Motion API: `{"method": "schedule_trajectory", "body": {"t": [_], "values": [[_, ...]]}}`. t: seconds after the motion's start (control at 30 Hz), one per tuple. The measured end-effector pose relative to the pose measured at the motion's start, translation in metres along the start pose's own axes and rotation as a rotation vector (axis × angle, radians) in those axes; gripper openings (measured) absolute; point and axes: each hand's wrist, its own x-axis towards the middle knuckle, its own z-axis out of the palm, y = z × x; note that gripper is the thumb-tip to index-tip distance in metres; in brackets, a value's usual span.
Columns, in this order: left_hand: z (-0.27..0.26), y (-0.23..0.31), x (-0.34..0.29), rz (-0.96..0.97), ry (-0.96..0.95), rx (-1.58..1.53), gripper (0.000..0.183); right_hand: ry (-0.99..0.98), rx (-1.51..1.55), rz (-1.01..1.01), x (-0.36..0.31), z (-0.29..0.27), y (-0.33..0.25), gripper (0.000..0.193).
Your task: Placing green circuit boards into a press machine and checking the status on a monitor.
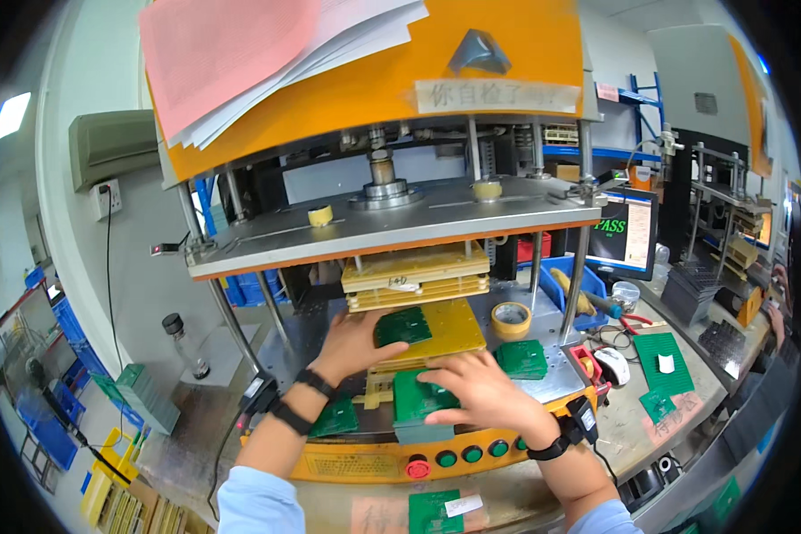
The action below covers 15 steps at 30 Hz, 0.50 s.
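Observation:
My left hand [354, 344] is closed on a dark green circuit board [403, 327], its thumb along the near edge. The board is over the left part of a yellow test fixture plate [456, 322] in the press. My right hand [488, 389] is over a stack of green circuit boards [411, 429] at the press's front edge. Its thumb and fingers are apart, with the fingertips at the top board. Above the yellow plate hangs the press's layered upper fixture [418, 278].
More green boards [521, 359] and a tape roll [511, 319] sit right of the plate. A red button [417, 467] and several green ones line the front panel. Steel posts [576, 289] flank the work area. A monitor [621, 233] and a mouse [611, 366] are at the right.

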Motion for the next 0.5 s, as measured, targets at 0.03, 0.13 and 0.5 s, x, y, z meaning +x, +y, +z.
{"method": "schedule_trajectory", "body": {"t": [0.03,0.13,0.5], "values": [[-0.017,0.003,-0.021,-0.079,-0.025,-0.055,0.073,0.042,0.011,-0.005,-0.002,-0.006,0.005,0.06],[-0.056,0.003,-0.086,-0.093,0.045,-0.104,0.058,0.062,0.074,0.049,-0.006,-0.017,0.022,0.056],[-0.056,0.081,-0.245,-0.176,0.019,0.041,0.032,-0.02,0.091,0.128,0.06,0.03,0.101,0.048]]}}
